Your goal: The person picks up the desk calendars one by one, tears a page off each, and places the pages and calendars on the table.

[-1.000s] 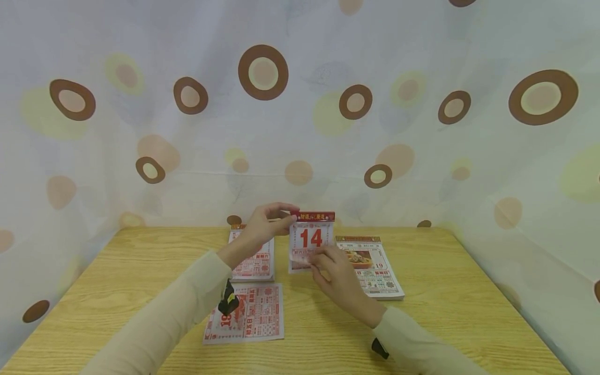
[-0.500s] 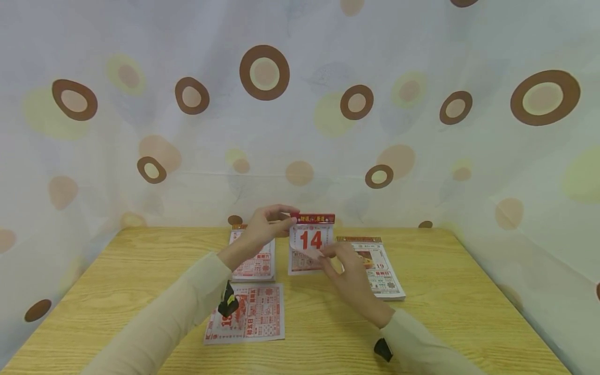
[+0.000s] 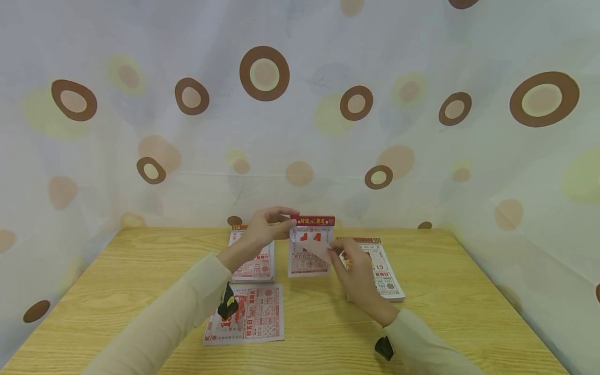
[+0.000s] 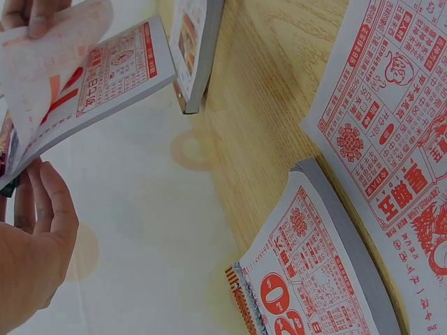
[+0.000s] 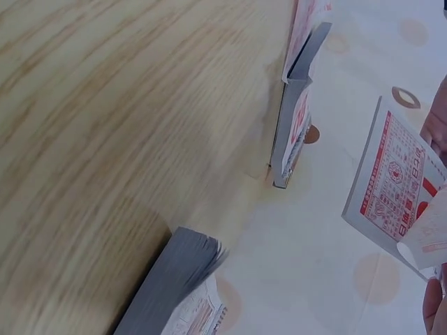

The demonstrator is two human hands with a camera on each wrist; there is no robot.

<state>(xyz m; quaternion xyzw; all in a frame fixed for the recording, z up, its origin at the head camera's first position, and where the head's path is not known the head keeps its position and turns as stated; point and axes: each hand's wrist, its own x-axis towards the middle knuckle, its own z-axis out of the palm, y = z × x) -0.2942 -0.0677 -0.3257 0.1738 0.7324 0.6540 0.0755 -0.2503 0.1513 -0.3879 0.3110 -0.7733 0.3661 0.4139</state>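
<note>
Head view: L hand [image 3: 264, 228] pinches the L end of the red header [image 3: 313, 221] on the small cal. [image 3: 309, 265], thumb in front, grip closed w/ no visible slack. R hand [image 3: 356, 268] has thumb + forefinger tips together on the free edge of the top leaf [image 3: 319, 250]; pinch is narrow, only thin paper in it.

Small cal. sits btwn the two grips: just R of L hand's hold, just L of R hand's pinch, up off the table [image 3: 328, 328] per both wrist views. Leaf is folded up across the big red no., print beneath showing below it.

Step in hand, I'd judge: peeling that leaf, approx. halfway; it looks joined at the header. Next move calls for L grip firm on header, R pinch pulling evenly along the top, else paper may rip askew.

Nearby: L block cal. [image 3: 255, 268] below L hand's grip, loose sheet [image 3: 260, 317] just beside it, nearer the person; R block cal. [image 3: 388, 276] right of R pinch, partly hidden by R hand.
</note>
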